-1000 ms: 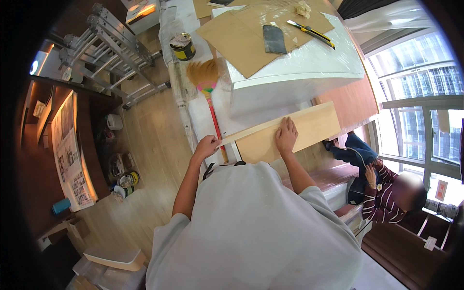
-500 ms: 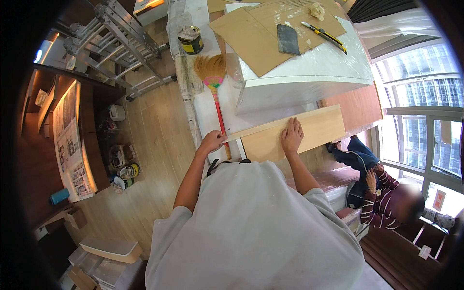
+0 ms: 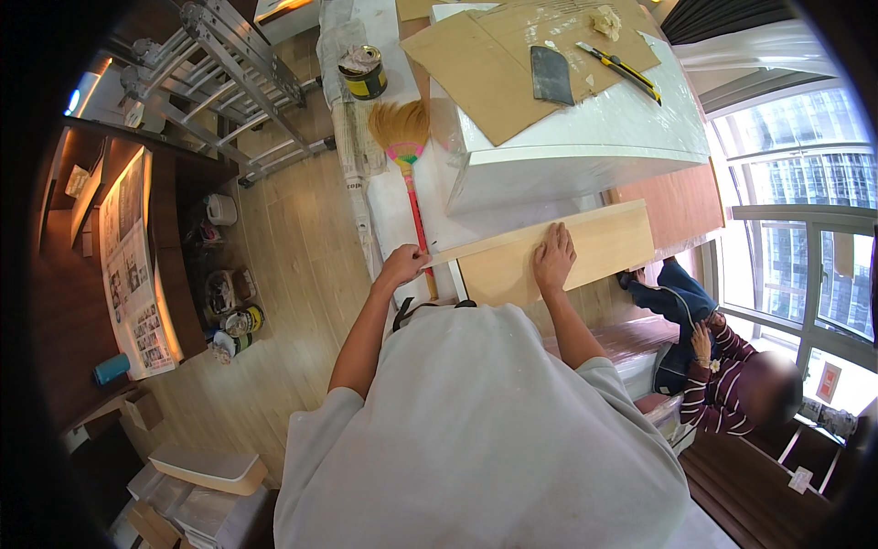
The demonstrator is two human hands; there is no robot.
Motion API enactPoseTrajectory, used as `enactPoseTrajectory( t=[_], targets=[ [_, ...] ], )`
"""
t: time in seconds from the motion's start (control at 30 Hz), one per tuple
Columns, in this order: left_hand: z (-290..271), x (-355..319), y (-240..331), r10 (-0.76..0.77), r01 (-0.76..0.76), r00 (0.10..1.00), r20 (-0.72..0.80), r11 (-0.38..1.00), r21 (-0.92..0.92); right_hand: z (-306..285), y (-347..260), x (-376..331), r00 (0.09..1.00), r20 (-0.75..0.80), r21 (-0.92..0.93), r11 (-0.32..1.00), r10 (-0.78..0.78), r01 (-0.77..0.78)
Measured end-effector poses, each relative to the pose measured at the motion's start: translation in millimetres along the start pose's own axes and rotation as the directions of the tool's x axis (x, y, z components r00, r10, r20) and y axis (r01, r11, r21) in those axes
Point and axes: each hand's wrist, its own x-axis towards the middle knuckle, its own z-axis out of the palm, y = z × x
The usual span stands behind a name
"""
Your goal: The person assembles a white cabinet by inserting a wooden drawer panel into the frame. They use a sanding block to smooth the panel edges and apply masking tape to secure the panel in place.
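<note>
Pale wood board held at both ends, seen from above

Wooden floor on the far left carries a dark shelf unit [image 3: 174, 302] with small tins and jars, and a folded metal ladder [image 3: 229, 82] lies up top. Stacked white trays [image 3: 197, 471] sit at lower left. Next right: a paint can [image 3: 363, 73] stands on a strip of newspaper [image 3: 352, 156], and a straw broom [image 3: 407, 165] with a red handle lies along the floor, head up, handle running down toward the person.

Left hand [image 3: 402, 267] is closed on the left end of the light wood board [image 3: 585, 252], fingers curled over its corner, just beside the broom handle. The board lies tilted, left end lower, stretching right below a white-wrapped desk [image 3: 585, 151]. Right hand [image 3: 554, 259] rests flat and open on the board's face near its middle, palm down, fingers spread, pressing but not gripping.

On the desk: sheets of brown cardboard [image 3: 494, 64], a dark scraper blade [image 3: 551, 75], a yellow-and-black utility knife [image 3: 620, 69], and a crumpled rag [image 3: 605, 20]. A reddish-brown panel [image 3: 672, 206] lies just right of the board's far end, touching or nearly so; cannot tell which.

Far right: another person in a striped top [image 3: 722, 384] crouches low by the window [image 3: 805, 210], their hands well apart from the board.
</note>
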Motion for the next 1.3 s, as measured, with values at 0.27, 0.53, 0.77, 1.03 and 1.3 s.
enactPoseTrajectory(
  t=[0.27,0.53,0.77,1.03,1.3],
  targets=[
    [-2.9,-2.9,7.4,-0.013,0.013,1.0,-0.014,0.998,0.063,1.6,-11.7,-5.9,0.997,0.039,0.018,0.998,-0.059,0.059],
    [-3.1,-5.7,9.6,0.003,-0.003,1.0,-0.011,1.0,-0.014,0.6,-51.0,-37.6,0.958,0.107,0.164,0.955,-0.265,0.246],
    [-3.5,-4.4,9.3,-0.014,0.014,1.0,-0.003,1.0,0.028,-0.5,-57.9,-38.8,0.955,0.169,0.162,0.962,-0.245,0.218],
    [-3.3,-7.6,11.0,0.004,-0.004,1.0,-0.022,1.0,0.016,-1.7,-59.8,-38.4,0.941,0.157,0.115,0.952,-0.3,0.285],
    [-1.7,-4.2,5.5,0.023,-0.022,0.999,-0.022,0.999,0.045,-0.1,-63.1,-28.1,0.903,0.119,0.183,0.903,-0.413,0.389]
  ],
)
